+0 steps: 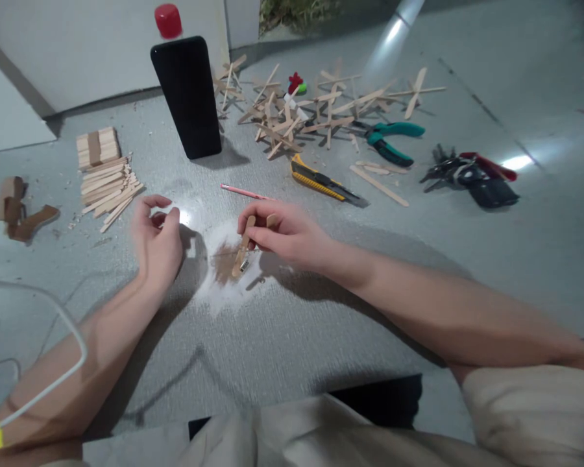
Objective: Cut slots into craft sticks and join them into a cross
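Observation:
My right hand (pixel 287 233) is closed on a wooden craft stick (pixel 244 243), which slants down over a brown and white powdery patch (pixel 224 263) on the grey surface. Part of another stick shows at its fingers. A small shiny metal piece (pixel 244 264) lies by the stick's lower end; whether it touches the stick I cannot tell. To the left, my left hand (pixel 156 240) is empty, its fingers loosely curled and thumb apart, slightly blurred. Just beyond it lies a fanned pile of craft sticks (pixel 108 188), beside a banded bundle (pixel 98 148).
A black phone (pixel 189 97) stands upright before a red-capped bottle (pixel 168 21). Crossed sticks (pixel 277 120) spread along the back. Nearby lie a pink pencil (pixel 243 192), yellow utility knife (pixel 321 180), teal-handled pliers (pixel 389 139) and keys (pixel 467 175). A white cable (pixel 63 318) loops at left.

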Motion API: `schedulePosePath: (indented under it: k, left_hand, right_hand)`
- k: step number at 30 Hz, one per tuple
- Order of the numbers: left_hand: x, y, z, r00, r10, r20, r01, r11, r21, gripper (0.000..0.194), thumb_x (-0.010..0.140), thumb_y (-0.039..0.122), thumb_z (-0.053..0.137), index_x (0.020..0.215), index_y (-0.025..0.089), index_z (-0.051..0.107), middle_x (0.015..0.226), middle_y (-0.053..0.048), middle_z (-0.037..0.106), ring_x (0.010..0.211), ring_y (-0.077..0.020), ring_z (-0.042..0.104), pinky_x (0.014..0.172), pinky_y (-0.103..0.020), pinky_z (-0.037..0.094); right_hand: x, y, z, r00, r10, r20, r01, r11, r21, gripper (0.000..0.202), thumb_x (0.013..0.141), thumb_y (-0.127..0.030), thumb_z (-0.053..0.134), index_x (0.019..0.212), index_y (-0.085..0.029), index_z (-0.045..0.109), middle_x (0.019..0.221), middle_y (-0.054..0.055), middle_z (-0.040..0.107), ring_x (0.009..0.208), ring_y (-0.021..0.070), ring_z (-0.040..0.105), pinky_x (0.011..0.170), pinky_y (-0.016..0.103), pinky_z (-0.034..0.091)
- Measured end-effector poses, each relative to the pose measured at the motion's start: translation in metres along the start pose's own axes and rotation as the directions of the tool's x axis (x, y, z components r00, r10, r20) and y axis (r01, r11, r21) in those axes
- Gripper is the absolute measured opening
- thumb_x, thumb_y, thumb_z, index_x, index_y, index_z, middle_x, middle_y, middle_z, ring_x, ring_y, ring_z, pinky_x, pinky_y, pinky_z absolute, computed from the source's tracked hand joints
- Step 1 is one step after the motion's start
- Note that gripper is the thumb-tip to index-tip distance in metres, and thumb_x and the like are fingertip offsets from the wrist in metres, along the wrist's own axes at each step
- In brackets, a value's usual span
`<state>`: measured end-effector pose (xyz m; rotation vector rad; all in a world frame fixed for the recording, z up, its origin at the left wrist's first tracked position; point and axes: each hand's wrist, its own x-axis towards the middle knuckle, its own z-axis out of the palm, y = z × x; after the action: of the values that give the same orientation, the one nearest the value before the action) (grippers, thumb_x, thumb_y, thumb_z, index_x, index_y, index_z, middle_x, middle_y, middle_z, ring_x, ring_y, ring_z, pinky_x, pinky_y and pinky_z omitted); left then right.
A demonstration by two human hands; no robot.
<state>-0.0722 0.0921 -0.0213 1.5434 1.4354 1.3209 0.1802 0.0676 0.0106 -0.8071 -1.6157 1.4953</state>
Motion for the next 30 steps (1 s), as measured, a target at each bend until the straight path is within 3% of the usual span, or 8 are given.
schedulePosePath:
  k: [4,9,13,17,21,23,26,30]
  left_hand:
    - [-0.015,0.013,0.008,0.987,0.136,0.082,-0.143,0.986,0.083,0.023,0.101,0.034,0.066,0.08,0.024,0.063,0.064,0.004,0.055,0.058,-0.0132,0.047,0.057,-0.031,0.034]
    - [-0.029,0.028,0.015,0.931,0.215,0.294,-0.246,0.967,0.073,0.006,0.092,0.029,0.07,0.093,0.025,0.074,0.079,0.0,0.072,0.061,-0.0143,0.057,0.061,-0.031,0.041]
    - [-0.036,0.035,0.021,0.871,0.233,0.432,-0.28,0.959,0.048,0.011,0.092,0.033,0.074,0.085,0.025,0.076,0.07,0.0,0.071,0.057,-0.0143,0.059,0.059,-0.03,0.042]
    - [-0.037,0.037,0.023,0.869,0.209,0.449,-0.253,0.967,0.039,0.017,0.092,0.034,0.074,0.079,0.024,0.075,0.067,0.0,0.071,0.057,-0.0144,0.061,0.06,-0.03,0.044]
    - [-0.032,0.033,0.019,0.899,0.126,0.419,-0.158,0.986,0.044,0.024,0.095,0.033,0.071,0.074,0.022,0.075,0.062,0.001,0.07,0.054,-0.0122,0.059,0.055,-0.027,0.042]
    - [-0.029,0.028,0.018,0.922,0.08,0.379,-0.104,0.994,0.044,0.026,0.097,0.035,0.07,0.076,0.021,0.076,0.066,0.0,0.072,0.056,-0.0126,0.06,0.055,-0.026,0.043]
    - [-0.026,0.02,0.017,0.948,0.029,0.318,-0.045,0.998,0.042,0.025,0.099,0.04,0.07,0.084,0.022,0.078,0.074,-0.003,0.076,0.06,-0.0142,0.062,0.055,-0.028,0.046]
    - [-0.027,0.018,0.018,0.955,0.014,0.297,-0.031,0.998,0.053,0.026,0.101,0.041,0.067,0.088,0.023,0.079,0.075,-0.003,0.077,0.064,-0.0162,0.065,0.059,-0.03,0.05]
  right_hand:
    - [0.0,0.001,0.0,1.0,0.004,-0.027,-0.005,1.0,-0.024,0.011,0.095,-0.012,0.057,0.094,-0.022,0.061,0.072,-0.005,0.059,0.063,0.0108,0.054,0.058,0.023,0.043]
    - [0.0,0.003,0.0,0.999,-0.007,-0.032,0.005,0.997,-0.074,0.011,0.095,-0.013,0.058,0.096,-0.023,0.062,0.071,-0.006,0.056,0.063,0.0122,0.051,0.056,0.025,0.041]
    - [0.0,0.006,0.001,0.998,-0.048,-0.03,0.042,0.983,-0.18,0.008,0.096,-0.017,0.059,0.096,-0.024,0.063,0.071,-0.006,0.054,0.06,0.0123,0.048,0.054,0.027,0.037]
    - [0.0,0.009,0.004,0.999,-0.047,-0.026,0.041,0.979,-0.201,0.006,0.095,-0.019,0.06,0.097,-0.023,0.063,0.073,-0.005,0.055,0.061,0.0125,0.049,0.056,0.028,0.037]
    - [0.003,0.017,0.003,0.999,-0.007,-0.052,0.01,0.998,0.056,0.034,0.081,-0.013,0.066,0.111,-0.026,0.057,0.091,-0.003,0.064,0.075,0.0139,0.058,0.062,0.028,0.043]
    - [0.005,0.022,0.0,0.998,0.063,-0.011,-0.059,0.966,0.252,0.046,0.071,-0.01,0.064,0.113,-0.027,0.054,0.098,-0.003,0.065,0.069,0.0119,0.054,0.059,0.027,0.041]
    - [0.01,0.027,-0.006,0.99,0.123,0.068,-0.141,0.892,0.429,0.051,0.06,-0.012,0.058,0.11,-0.026,0.056,0.1,-0.002,0.064,0.059,0.01,0.045,0.055,0.028,0.038]
    - [0.013,0.025,-0.013,0.986,0.148,0.08,-0.168,0.846,0.506,0.052,0.059,-0.018,0.059,0.111,-0.024,0.063,0.104,0.003,0.065,0.068,0.0153,0.053,0.062,0.033,0.046]
